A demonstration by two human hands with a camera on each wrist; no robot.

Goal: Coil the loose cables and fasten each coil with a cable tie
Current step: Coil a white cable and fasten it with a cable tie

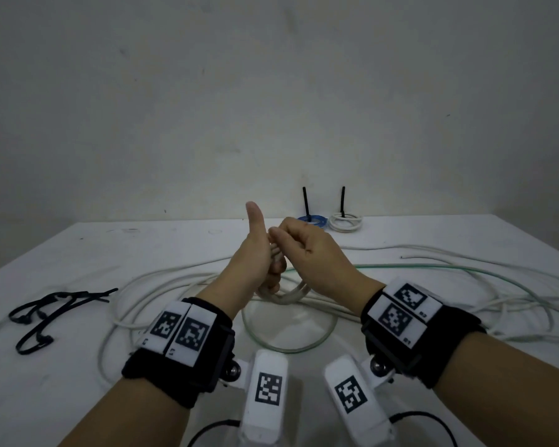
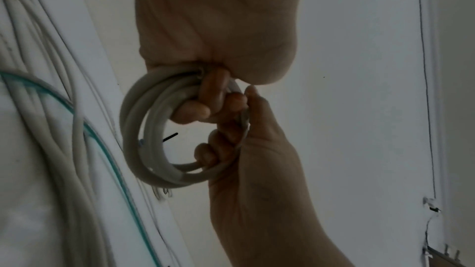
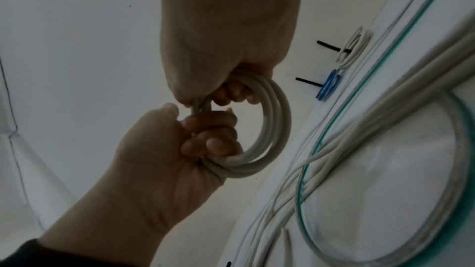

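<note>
Both the left hand (image 1: 259, 253) and the right hand (image 1: 307, 250) grip one white cable coil (image 3: 267, 129) above the tabletop (image 1: 78, 366), fingers curled through it. The left thumb points up. Beyond the coil, probably tied, lie a blue coil (image 1: 312, 221) and a white one (image 1: 345, 222).

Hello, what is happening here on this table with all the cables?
A person holds a small white cable coil above the table, left hand and right hand both gripping it. It has no tie yet. Black cable ties lie left; a blue coil and a white coil are already tied.
</note>
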